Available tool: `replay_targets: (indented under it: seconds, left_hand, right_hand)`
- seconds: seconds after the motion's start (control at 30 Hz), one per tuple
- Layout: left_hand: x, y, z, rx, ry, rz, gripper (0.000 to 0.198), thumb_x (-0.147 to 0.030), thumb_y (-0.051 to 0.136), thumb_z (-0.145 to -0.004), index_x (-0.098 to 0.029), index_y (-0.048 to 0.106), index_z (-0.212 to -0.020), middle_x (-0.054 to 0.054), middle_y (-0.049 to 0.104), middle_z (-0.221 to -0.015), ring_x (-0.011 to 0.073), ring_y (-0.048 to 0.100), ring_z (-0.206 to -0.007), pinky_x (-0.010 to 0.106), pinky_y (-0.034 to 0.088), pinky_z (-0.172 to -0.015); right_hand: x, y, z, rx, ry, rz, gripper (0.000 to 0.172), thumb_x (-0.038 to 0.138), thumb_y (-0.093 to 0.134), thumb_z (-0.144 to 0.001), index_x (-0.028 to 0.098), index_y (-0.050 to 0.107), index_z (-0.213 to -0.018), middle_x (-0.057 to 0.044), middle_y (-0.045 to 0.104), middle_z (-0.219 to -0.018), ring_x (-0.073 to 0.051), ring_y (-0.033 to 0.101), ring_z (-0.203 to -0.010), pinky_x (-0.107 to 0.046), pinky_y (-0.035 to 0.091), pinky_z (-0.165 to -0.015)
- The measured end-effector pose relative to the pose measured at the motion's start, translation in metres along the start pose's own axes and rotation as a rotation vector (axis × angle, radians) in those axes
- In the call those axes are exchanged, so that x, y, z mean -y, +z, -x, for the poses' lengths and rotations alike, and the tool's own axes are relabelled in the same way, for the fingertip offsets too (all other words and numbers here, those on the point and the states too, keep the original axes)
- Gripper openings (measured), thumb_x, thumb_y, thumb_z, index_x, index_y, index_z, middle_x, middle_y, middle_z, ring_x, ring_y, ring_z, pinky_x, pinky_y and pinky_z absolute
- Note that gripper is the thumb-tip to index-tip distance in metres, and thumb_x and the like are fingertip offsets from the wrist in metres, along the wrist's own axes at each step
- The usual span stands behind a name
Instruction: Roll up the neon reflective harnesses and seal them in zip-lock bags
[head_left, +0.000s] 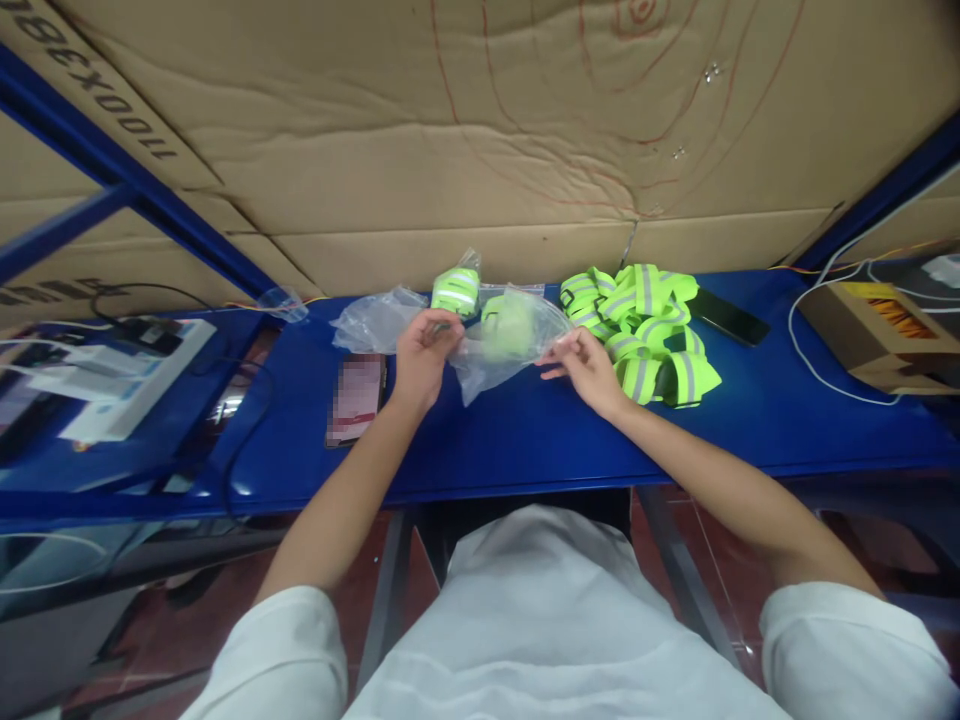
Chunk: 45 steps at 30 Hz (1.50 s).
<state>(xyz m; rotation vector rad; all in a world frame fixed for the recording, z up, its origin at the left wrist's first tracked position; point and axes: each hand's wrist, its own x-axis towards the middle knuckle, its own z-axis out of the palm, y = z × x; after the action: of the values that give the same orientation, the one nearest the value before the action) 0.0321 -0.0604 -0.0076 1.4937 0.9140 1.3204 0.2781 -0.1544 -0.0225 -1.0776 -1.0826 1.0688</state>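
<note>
Between my hands lies a clear plastic bag (474,372) with a folded neon-yellow reflective strap (506,328) inside it. My left hand (424,355) is closed, its thumb and fingertips pinching the bag's left edge. At the bag's right edge, my right hand (581,365) pinches the plastic between thumb and index finger. A second bagged bundle of reflective strap (456,292) sits just beyond my left fingertips. To the right of my right hand is a loose heap of neon-yellow straps (649,310) with grey reflective stripes and dark buckles.
Other clear bags (379,320) lie left of my left hand, above a phone (357,400). Behind the strap heap rests a dark phone (729,317). An open cardboard box (874,335) and white cable stand right, a power strip (142,385) left. Cardboard (375,180) backs the blue table (495,455).
</note>
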Motion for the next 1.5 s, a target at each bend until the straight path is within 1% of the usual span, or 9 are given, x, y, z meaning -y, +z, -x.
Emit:
replay_targets:
  seconds: [0.23, 0.4, 0.53, 0.77, 0.93, 1.1, 1.3, 1.4, 1.5]
  left_hand:
    - [0.012, -0.02, -0.016, -0.319, 0.051, -0.142, 0.016, -0.038, 0.058, -0.093, -0.022, 0.059, -0.096, 0.005, 0.064, -0.103, 0.016, 0.064, -0.095, 0.027, 0.054, -0.087]
    - [0.002, -0.018, -0.009, -0.342, 0.174, -0.342, 0.02, -0.038, 0.059, -0.099, -0.02, 0.067, -0.099, 0.012, 0.059, -0.127, 0.024, 0.056, -0.127, 0.035, 0.052, -0.102]
    - [-0.01, -0.008, 0.005, -0.176, 0.449, -0.555, 0.022, -0.034, 0.056, -0.102, -0.019, 0.072, -0.102, 0.015, 0.055, -0.127, 0.0262, 0.056, -0.125, 0.042, 0.049, -0.108]
    - [-0.018, 0.012, 0.013, 0.113, 0.339, -0.429, 0.02, -0.032, 0.059, -0.098, -0.02, 0.075, -0.098, 0.01, 0.065, -0.111, 0.023, 0.062, -0.108, 0.04, 0.052, -0.101]
    - [-0.029, 0.058, -0.009, 0.276, 0.104, -0.257, 0.028, -0.042, 0.063, -0.097, -0.019, 0.068, -0.112, 0.009, 0.071, -0.111, 0.0188, 0.069, -0.092, 0.03, 0.057, -0.077]
    - [-0.07, 0.113, -0.048, 0.273, -0.032, -0.048, 0.062, -0.057, 0.065, -0.097, -0.025, 0.044, -0.146, 0.016, 0.061, -0.142, 0.0244, 0.072, -0.112, 0.032, 0.062, -0.08]
    - [-0.112, 0.119, -0.062, -0.015, 0.324, -0.277, 0.09, -0.06, 0.091, -0.073, -0.025, 0.048, -0.144, 0.016, 0.052, -0.145, 0.0363, 0.046, -0.145, 0.051, 0.036, -0.124]
    - [-0.118, 0.105, -0.057, -0.103, 0.471, -0.466, 0.105, -0.066, 0.095, -0.063, -0.028, 0.046, -0.148, 0.017, 0.05, -0.143, 0.0411, 0.044, -0.143, 0.06, 0.03, -0.124]
    - [-0.12, 0.093, -0.052, -0.172, 0.607, -0.481, 0.084, -0.07, 0.085, -0.074, -0.027, 0.053, -0.139, 0.015, 0.05, -0.141, 0.0371, 0.047, -0.14, 0.058, 0.033, -0.122]
  right_hand:
    - [0.022, -0.014, 0.007, 0.092, -0.574, 1.141, 0.035, 0.029, 0.049, -0.105, 0.016, 0.061, -0.135, -0.021, 0.058, -0.151, -0.038, 0.051, -0.146, -0.059, 0.038, -0.123]
    - [0.021, -0.015, -0.038, 0.032, -0.341, 1.552, 0.063, 0.017, 0.058, -0.095, -0.003, 0.046, -0.154, -0.033, 0.036, -0.166, -0.046, 0.031, -0.158, -0.063, 0.017, -0.13]
    - [0.021, -0.005, -0.085, -0.1, 0.036, 1.615, 0.078, 0.027, 0.064, -0.095, -0.006, 0.036, -0.16, -0.037, 0.033, -0.165, -0.048, 0.032, -0.156, -0.065, 0.012, -0.127]
    - [0.058, -0.018, -0.119, -0.157, 0.18, 1.416, 0.046, 0.027, 0.069, -0.091, -0.006, 0.07, -0.123, -0.036, 0.07, -0.125, -0.046, 0.063, -0.129, -0.064, 0.02, -0.124]
    - [0.113, -0.044, -0.114, -0.117, 0.094, 1.116, 0.057, 0.056, 0.046, -0.102, 0.014, 0.069, -0.131, -0.016, 0.075, -0.128, -0.03, 0.071, -0.119, -0.04, 0.054, -0.103]
    - [0.156, -0.031, -0.106, 0.018, -0.027, 0.28, 0.052, 0.061, 0.048, -0.095, 0.02, 0.068, -0.121, -0.009, 0.08, -0.109, -0.027, 0.075, -0.102, -0.04, 0.062, -0.092]
    - [0.169, -0.004, -0.098, 0.062, -0.09, -0.152, 0.038, 0.058, 0.065, -0.087, 0.023, 0.068, -0.103, -0.004, 0.079, -0.097, -0.026, 0.075, -0.105, -0.038, 0.062, -0.094]
    - [0.171, 0.0, -0.097, 0.064, -0.1, -0.236, 0.037, 0.057, 0.068, -0.087, 0.023, 0.068, -0.102, -0.003, 0.079, -0.098, -0.026, 0.074, -0.108, -0.039, 0.062, -0.096]
    - [0.173, 0.0, -0.097, 0.041, -0.133, -0.282, 0.041, 0.063, 0.069, -0.087, 0.024, 0.066, -0.099, -0.003, 0.079, -0.098, -0.027, 0.074, -0.109, -0.041, 0.063, -0.096]
